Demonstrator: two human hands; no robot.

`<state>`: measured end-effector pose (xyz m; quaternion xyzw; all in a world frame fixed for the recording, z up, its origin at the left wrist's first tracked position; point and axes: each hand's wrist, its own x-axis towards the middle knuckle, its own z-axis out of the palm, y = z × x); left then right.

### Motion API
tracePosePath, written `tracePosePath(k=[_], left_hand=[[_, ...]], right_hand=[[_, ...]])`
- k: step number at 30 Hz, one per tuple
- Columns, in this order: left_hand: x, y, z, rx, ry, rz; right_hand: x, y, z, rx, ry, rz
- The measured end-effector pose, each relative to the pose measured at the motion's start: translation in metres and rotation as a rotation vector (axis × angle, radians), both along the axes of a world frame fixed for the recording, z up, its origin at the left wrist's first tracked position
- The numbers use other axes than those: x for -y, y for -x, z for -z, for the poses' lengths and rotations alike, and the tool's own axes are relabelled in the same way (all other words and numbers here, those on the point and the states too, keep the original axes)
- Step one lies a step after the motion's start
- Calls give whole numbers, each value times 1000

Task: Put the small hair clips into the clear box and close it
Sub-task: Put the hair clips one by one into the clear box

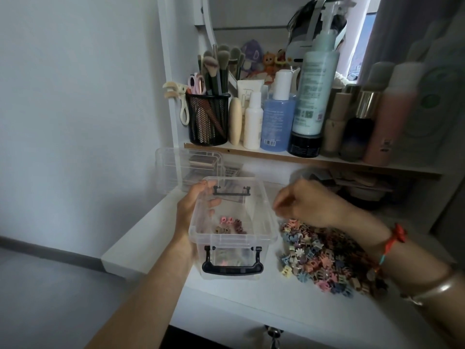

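The clear box (261, 230) stands open on the white table, with black latch handles on its near and far ends. Several small hair clips (227, 225) lie on its bottom. My left hand (193, 205) grips the box's left wall, thumb over the rim and fingers seen through the plastic. A heap of small coloured hair clips (324, 258) lies just right of the box. My right hand (309, 204) hovers over the heap's far edge, next to the box's right rim, fingers curled downward and blurred. Whether it holds a clip is hidden. The clear lid (186, 167) leans behind the box.
A shelf (276, 156) behind the table carries a black mesh cup of brushes (207, 117) and several bottles (314, 96). Flat packets lie under the shelf. The table's left edge (130, 238) drops to the grey floor. A wall is on the left.
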<state>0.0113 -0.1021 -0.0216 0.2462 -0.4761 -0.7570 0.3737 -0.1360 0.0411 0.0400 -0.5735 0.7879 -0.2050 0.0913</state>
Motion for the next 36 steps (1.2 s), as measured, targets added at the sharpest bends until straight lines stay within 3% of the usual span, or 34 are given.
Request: tracePosePath(k=[3,9,14,19,23,26,28,31,36], left_hand=[[-1,0,-1,-5,2,-11],[0,1,3,26,27,-36],[1,0,3,23,23,-27],[-2,0,3,3,31,-49],[0,0,4,-5,33,-26],[1,2,6,9,41,-53],[2,2,7,12,51,-57],[2,1,6,18,50,-35],[2,1,5,14,65,-32]], right_hand=[[0,-1,16,-155,-149,-16],[6,-5,24,-237,-152,-13],[3,-5,12,-175,-89,-29],[-6,-3,7,-166,-243,-63],[-3,-7,12,-189,-231,-88],[0,-5,0,-52,-88,-34],[2,-6,-12,165,107,23],[5,-18,-28,504,302,-62],[12,-19,-21,478,283,-119]])
